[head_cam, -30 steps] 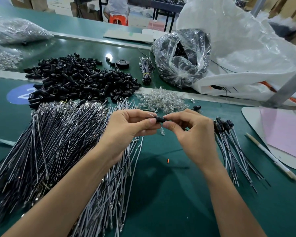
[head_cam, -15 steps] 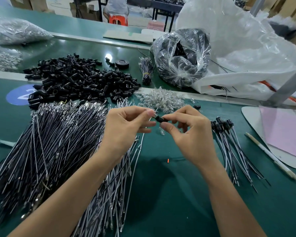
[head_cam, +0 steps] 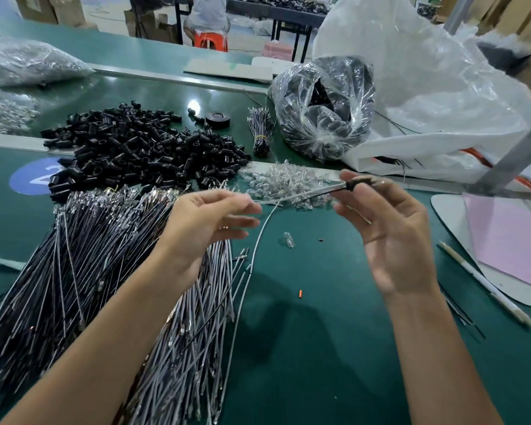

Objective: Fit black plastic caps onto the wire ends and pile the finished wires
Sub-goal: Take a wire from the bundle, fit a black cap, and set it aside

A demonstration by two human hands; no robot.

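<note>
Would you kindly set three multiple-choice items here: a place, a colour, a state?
1. Where is the pile of black caps? A on the pink sheet; B beyond the loose wires; C inside the white bag.
2. What colour is the round sticker beside it? A red; B yellow; C blue.
3. The capped wire end is: A pinched in the right hand; B lying flat; C buried among caps.
Answers: B, caps heaped behind the wire tips; C, a blue disc; A, that hand grips its cap.
</note>
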